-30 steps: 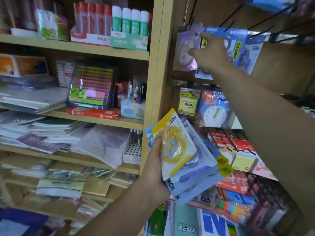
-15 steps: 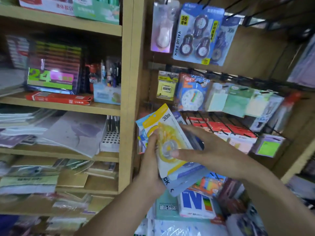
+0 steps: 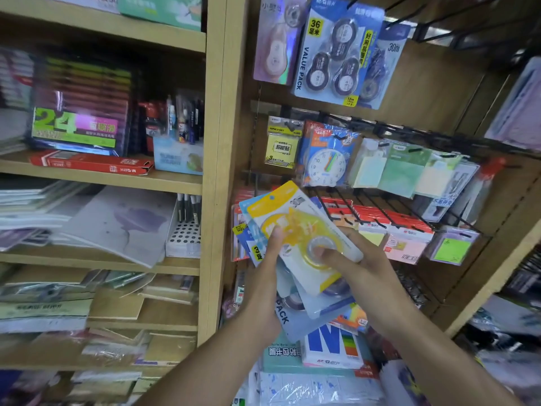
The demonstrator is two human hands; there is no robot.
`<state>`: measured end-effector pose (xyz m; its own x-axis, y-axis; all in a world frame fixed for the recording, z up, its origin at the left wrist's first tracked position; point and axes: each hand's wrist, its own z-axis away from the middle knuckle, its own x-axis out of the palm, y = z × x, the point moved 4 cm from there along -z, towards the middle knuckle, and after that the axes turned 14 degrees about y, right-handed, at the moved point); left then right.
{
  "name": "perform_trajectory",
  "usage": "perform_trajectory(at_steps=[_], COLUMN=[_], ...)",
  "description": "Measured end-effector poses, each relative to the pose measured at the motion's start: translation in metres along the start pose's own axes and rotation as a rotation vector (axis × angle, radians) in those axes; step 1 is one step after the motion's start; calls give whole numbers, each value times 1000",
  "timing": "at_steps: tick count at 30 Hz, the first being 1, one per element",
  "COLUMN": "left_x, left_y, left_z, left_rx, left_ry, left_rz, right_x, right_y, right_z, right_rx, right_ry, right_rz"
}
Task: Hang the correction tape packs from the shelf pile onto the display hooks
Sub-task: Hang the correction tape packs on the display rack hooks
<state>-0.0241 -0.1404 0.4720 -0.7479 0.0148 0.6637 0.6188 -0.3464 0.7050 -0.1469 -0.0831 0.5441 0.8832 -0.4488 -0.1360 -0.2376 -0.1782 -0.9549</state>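
Note:
My left hand (image 3: 265, 276) grips a fanned stack of correction tape packs (image 3: 304, 315) from below, thumb on the top one. The top pack is yellow and white (image 3: 288, 221). My right hand (image 3: 360, 271) pinches that yellow pack at its right edge, thumb on the clear round tape wheel. Above, three packs hang on the black display hooks: a pink one (image 3: 276, 45), a blue value pack (image 3: 336, 51) and a blue 30m pack (image 3: 386, 68). Bare black hooks (image 3: 433, 27) stick out at the upper right.
Sticky notes (image 3: 282, 145), a toy clock pack (image 3: 326, 162) and pastel note pads (image 3: 401, 171) hang on the row below. Red-topped packs (image 3: 392, 224) fill lower hooks. A wooden upright (image 3: 218, 171) divides off shelves of notebooks and pens on the left.
My right hand came down from the hanging packs to the stack and took hold of the yellow top pack, which now tilts away from the rest. The view has shifted left.

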Motion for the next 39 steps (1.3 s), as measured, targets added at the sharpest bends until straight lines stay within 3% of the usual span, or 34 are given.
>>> perform_trajectory(at_steps=[5,8,16,23,30,36,39], left_x=[-1,3,-2,4,13,49,81], left_y=[2,5,2,0,4,19,37], left_z=[1,7,9,14,19,25,32], left_rx=[63,99,78,74,-13,-46,6], left_ry=[34,26,-5,40,93,-10,-103], left_rz=[20,4,-74,-145,-167,-163,-307], right_x=[0,2,6,-2,-29,-69,-89], right_y=[9,8,3,3,5,-26,-53], right_z=[4,7,7,5,-10,-25,-41], right_rx=[52,13,-21,-3,208,77,-5], right_ry=[215,287,243,310,394,435,432], right_rz=[-184,-147,-94,-137,-436,-603,-608])
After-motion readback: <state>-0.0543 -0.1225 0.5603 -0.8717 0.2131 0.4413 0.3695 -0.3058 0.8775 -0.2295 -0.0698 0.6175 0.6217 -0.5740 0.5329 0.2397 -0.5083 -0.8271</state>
